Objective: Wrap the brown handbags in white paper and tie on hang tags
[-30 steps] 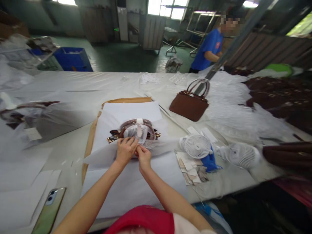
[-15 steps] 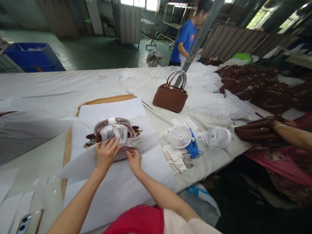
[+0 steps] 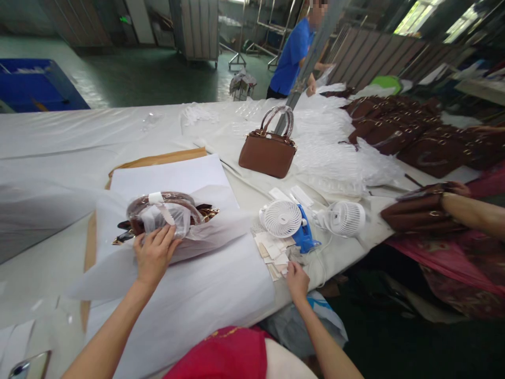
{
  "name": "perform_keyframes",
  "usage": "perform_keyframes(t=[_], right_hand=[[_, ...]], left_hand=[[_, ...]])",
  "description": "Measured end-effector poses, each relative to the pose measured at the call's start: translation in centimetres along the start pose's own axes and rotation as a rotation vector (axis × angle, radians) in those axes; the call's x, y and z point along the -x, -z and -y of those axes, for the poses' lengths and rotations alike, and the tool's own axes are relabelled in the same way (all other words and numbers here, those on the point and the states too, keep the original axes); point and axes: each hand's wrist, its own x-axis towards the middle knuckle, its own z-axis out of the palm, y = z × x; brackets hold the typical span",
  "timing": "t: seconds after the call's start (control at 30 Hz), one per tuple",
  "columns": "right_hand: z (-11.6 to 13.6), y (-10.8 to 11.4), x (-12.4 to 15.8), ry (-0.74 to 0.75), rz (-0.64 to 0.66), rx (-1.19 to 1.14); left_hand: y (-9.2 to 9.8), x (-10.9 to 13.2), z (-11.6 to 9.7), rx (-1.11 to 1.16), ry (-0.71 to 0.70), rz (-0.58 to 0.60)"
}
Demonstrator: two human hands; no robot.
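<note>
My left hand (image 3: 153, 255) lies over the near side of a handbag (image 3: 173, 199), pressing on it with outstretched fingers. The bag has brown handles in clear film, with a white band round them, and gold hardware at its ends. White tissue paper (image 3: 221, 226) covers most of its body. To the right, my right hand (image 3: 298, 280) has its fingertips pinched at the near edge of a pile of small paper cards (image 3: 272, 250). One white card appears to be between thumb and finger. Large white sheets (image 3: 189, 305) lie under the bag.
Two small white fans (image 3: 282, 218) stand beyond the cards, one with a blue base. A brown handbag (image 3: 267, 155) stands upright by a metal post (image 3: 311, 68). More brown bags (image 3: 430, 137) are piled at right, near a co-worker's arm (image 3: 473, 210). A phone (image 3: 29, 367) lies front left.
My right hand has left the tissue paper at the bag and moved right to the cards. My left hand stays on the wrapped bag. The whole view has shifted slightly.
</note>
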Motion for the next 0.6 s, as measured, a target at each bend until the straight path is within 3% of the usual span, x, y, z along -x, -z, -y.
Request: perform_keyframes(t=[0.1,0.3,0.5,0.6], right_hand=[[0.3,-1.2,-1.5,0.151,0.044,0.1],[4.2,-5.0,-4.3,0.371,0.1,0.372],[5.5,-4.3,-5.2,0.564,0.2,0.556],[6.0,-3.7,-5.4,0.688,0.246,0.575]], left_hand=[[0.1,-0.1,-0.4,-0.005,0.009,0.003],[0.2,-0.2,-0.8,-0.029,0.022,0.035],[1.4,-0.8,-0.9,-0.005,0.005,0.088],[2.7,-0.9,-2.0,-0.034,0.031,0.036]])
